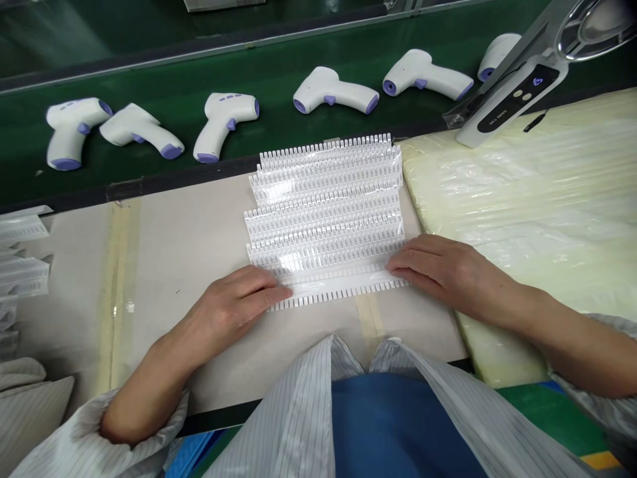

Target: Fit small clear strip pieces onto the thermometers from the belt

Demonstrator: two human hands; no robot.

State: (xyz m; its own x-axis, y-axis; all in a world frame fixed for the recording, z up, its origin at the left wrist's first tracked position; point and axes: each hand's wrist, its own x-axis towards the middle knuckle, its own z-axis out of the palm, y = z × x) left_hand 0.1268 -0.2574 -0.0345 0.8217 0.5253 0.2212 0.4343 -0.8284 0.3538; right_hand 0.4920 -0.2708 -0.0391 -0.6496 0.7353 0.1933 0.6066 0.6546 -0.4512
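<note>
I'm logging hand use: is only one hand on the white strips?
No, the left hand and right hand both touch the white strips, one at each side.

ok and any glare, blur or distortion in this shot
In the head view, glare whitens patches of the printed white strips and streaks the plastic-wrapped yellow pad; in the head view, the left hand and right hand look reasonably sharp, without obvious motion blur; again in the head view, the portable fan at the top right looks stretched, probably by the lens.
</note>
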